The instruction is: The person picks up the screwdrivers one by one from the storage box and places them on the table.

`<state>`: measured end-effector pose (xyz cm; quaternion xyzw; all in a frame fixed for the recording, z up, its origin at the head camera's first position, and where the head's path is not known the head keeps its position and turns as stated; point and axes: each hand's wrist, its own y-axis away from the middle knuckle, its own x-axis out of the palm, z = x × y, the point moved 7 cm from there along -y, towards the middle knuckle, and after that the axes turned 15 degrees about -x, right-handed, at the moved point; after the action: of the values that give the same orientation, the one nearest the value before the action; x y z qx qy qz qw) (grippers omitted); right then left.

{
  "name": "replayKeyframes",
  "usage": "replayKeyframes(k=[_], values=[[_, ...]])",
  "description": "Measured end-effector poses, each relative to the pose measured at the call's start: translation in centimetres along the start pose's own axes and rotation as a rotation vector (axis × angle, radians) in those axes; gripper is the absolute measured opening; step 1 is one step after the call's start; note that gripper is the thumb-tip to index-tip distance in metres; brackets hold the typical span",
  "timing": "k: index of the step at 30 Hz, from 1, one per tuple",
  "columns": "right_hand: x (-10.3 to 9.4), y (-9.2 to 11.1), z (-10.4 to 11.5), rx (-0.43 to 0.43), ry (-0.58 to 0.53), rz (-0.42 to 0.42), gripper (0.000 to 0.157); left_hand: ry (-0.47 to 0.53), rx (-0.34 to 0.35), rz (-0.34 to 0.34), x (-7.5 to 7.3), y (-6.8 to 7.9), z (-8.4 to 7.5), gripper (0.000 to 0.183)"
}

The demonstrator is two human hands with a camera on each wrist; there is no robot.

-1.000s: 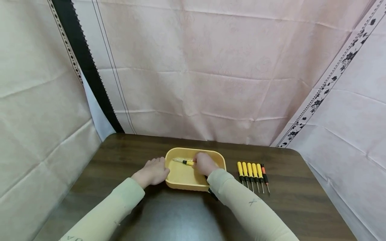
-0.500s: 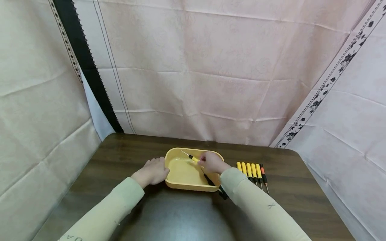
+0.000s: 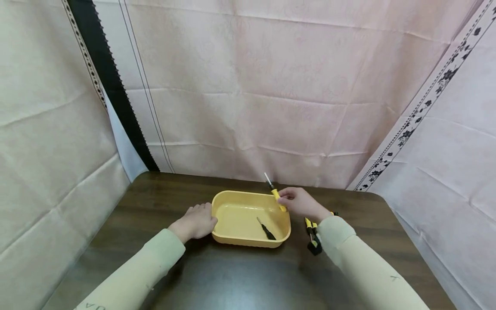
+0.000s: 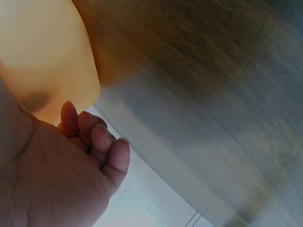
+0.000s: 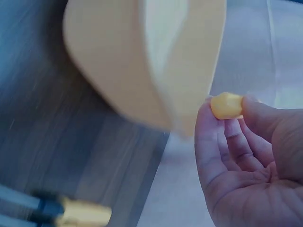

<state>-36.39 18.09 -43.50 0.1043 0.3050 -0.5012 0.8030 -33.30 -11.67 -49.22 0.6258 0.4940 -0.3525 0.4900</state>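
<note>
At the left end of a yellow plastic tray (image 3: 232, 238), my left hand (image 3: 195, 221) touches the wall. In the left wrist view its fingers (image 4: 102, 137) are loosely bent beside that wall. My right hand (image 3: 302, 201) pinches a yellow-handled screwdriver (image 3: 276, 193) between thumb and fingers, above the tray's right rim. The screwdriver's shaft tilts up to the left, and in the right wrist view the yellow handle end (image 5: 227, 105) shows at the fingertips. A dark-handled screwdriver (image 3: 266, 230) lies inside the tray on the right.
Right of the tray, yellow-handled screwdrivers (image 3: 308, 224) lie on the dark wooden table (image 3: 240, 275), mostly hidden by the right forearm. A black object (image 3: 314, 247) shows beside the right sleeve. Pale patterned cloth (image 3: 248, 107) hangs behind the table's far edge.
My right hand has lifted the yellow-handled screwdriver out of the tray and moved right, turning its shaft more upward. The dark-handled screwdriver is now fully uncovered. My left hand has stayed still.
</note>
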Motion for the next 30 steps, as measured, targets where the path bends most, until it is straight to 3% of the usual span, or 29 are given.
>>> replayKeyframes(k=[5,13,19,25,30], values=[[-2.9,2.4,-1.8,0.012,-0.050,-0.011,0.031,0.008,-0.013,0.007,0.0,0.2,0.1,0.049],[-6.8,6.6,-5.1,0.176,-0.101,-0.016,0.039,0.022,-0.008,0.026,0.3,0.1,0.1,0.051],[-9.5,9.6,-7.4,0.241,-0.065,-0.047,0.050,0.020,-0.006,0.012,0.1,0.1,0.0,0.050],[-10.6,12.3,-10.8,0.279,-0.153,-0.061,0.050,0.014,-0.006,0.019,0.2,0.2,-0.1,0.051],[-11.1,14.2,-13.6,0.385,-0.176,-0.084,0.042,0.006,-0.010,0.017,0.1,0.1,0.0,0.051]])
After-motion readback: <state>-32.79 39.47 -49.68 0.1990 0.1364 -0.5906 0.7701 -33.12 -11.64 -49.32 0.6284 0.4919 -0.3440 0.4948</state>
